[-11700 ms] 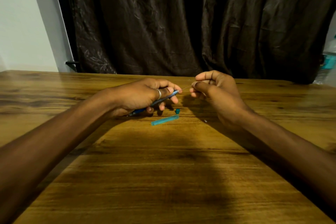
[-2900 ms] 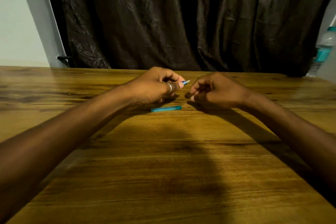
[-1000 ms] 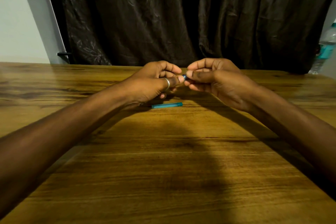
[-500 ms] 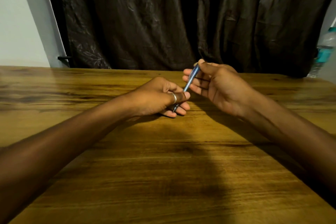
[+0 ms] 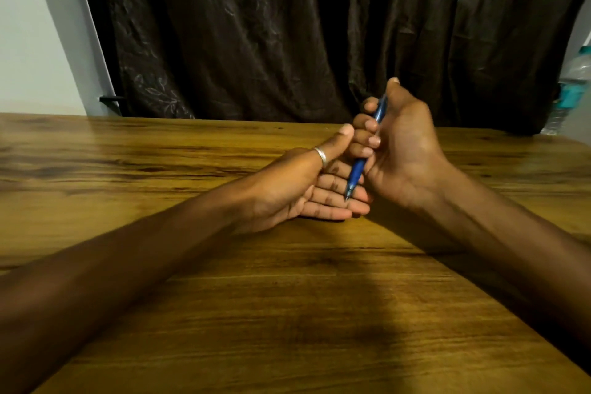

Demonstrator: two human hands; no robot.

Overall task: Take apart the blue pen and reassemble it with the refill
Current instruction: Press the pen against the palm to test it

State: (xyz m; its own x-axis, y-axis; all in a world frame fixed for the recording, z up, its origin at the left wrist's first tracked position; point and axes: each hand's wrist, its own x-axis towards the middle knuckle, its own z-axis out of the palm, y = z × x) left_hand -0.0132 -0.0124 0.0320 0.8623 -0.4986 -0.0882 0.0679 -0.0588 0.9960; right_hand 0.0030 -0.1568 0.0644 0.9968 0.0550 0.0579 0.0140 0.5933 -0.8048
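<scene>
Head view, centre right of the frame. The right hand [image 5: 399,144] is clenched around the blue pen [image 5: 364,150], fingers wrapped across the barrel and thumb raised at its upper end. The pen stands steeply tilted, upper end toward the dark curtain [image 5: 287,25], writing tip pointing down. The tip touches, or sits just above, the fingers of the left hand [image 5: 307,189]; which of the two cannot be told. The left hand lies released, palm up and fingers extended, on the wooden table [image 5: 224,297], grasping nothing; a silver ring [image 5: 320,155] shows on its thumb. A water bottle [image 5: 572,86] stands at the right edge of the frame, well apart from the hands.

State of the task, as judged: the pen looks whole, with no loose parts visible on the table, so reassembly appears complete or nearly so. Whether the refill is inside cannot be seen.

Handling, as judged: the pen is light, stiff and narrow, with a smooth plastic barrel likely to slip or roll if set down freely. A firm hold belongs on the mid-barrel or the darker grip section near the tip. The fine tip is the fragile part and should not bear hard pressure.
</scene>
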